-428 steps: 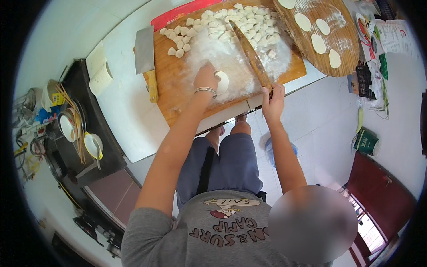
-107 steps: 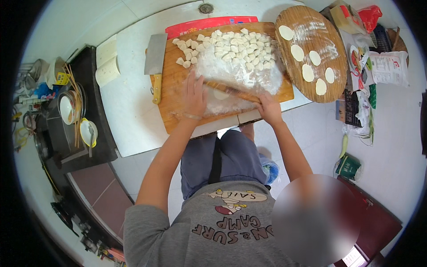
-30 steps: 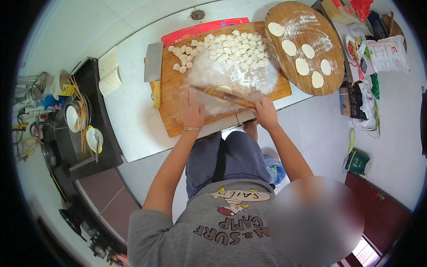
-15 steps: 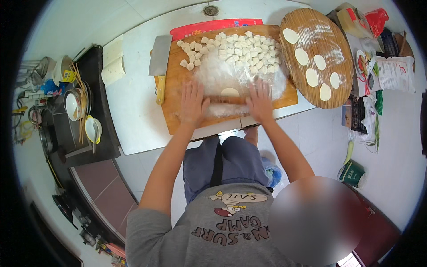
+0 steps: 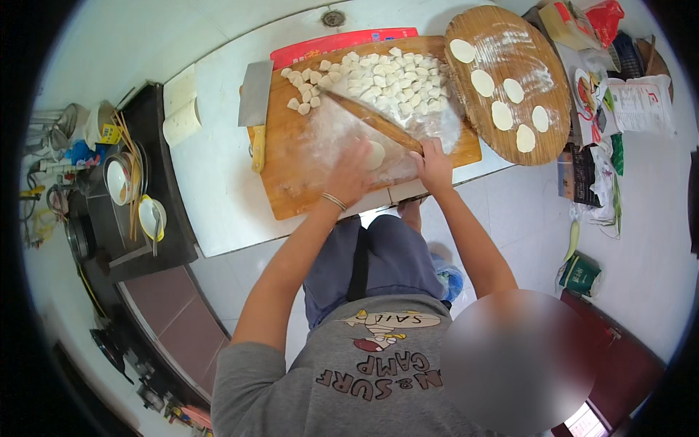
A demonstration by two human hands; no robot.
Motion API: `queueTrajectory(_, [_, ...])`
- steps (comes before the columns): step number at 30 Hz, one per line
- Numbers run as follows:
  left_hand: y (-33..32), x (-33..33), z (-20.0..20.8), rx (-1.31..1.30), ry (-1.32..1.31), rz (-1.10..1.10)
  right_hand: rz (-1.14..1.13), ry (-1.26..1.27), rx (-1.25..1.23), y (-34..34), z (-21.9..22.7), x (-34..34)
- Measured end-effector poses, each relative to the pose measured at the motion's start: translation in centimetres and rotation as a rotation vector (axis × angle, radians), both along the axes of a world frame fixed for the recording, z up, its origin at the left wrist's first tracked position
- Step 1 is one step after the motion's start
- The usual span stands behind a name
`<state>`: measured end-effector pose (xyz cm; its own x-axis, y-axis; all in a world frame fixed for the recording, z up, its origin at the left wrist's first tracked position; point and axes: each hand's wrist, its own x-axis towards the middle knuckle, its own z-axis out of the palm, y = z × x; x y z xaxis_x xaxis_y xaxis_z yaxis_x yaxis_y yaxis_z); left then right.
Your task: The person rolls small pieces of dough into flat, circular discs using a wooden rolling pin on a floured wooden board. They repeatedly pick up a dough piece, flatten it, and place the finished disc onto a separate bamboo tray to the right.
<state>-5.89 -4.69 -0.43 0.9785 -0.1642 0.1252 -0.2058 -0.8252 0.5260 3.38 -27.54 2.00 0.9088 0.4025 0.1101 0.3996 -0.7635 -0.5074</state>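
Observation:
My right hand (image 5: 435, 166) is closed round the near end of a wooden rolling pin (image 5: 375, 122), which slants up and left across the board. My left hand (image 5: 349, 173), smeared by motion, is at the edge of a flat round dough wrapper (image 5: 376, 155); whether its fingers grip the dough cannot be made out. Both are over a floured wooden cutting board (image 5: 280, 193). Many small cut dough pieces (image 5: 397, 80) lie along the board's far side. A cleaver (image 5: 255, 95) with a wooden handle rests at the board's left edge.
A round wooden board (image 5: 542, 76) with several rolled wrappers overlaps the cutting board's right side. A red packet (image 5: 342, 45) lies behind. Bowls (image 5: 151, 216) and chopsticks (image 5: 132, 175) stand on the dark counter at left; bags and a black crate (image 5: 586, 182) are at right.
The rolling pin has swung from lying crosswise under both hands to a slant, held by my right hand alone. My left hand has left it and moved right to the wrapper.

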Motion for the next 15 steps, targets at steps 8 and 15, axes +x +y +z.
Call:
queueTrajectory(8, [-1.3,1.7,-0.5,0.036,-0.047,0.038,-0.283,0.058,0.093,-3.0,1.5,-3.9])
queueTrajectory(15, [-0.5,6.1,-2.5,-0.119,-0.009,0.207,-0.339,0.049,0.16,-3.9,4.6,-4.9])
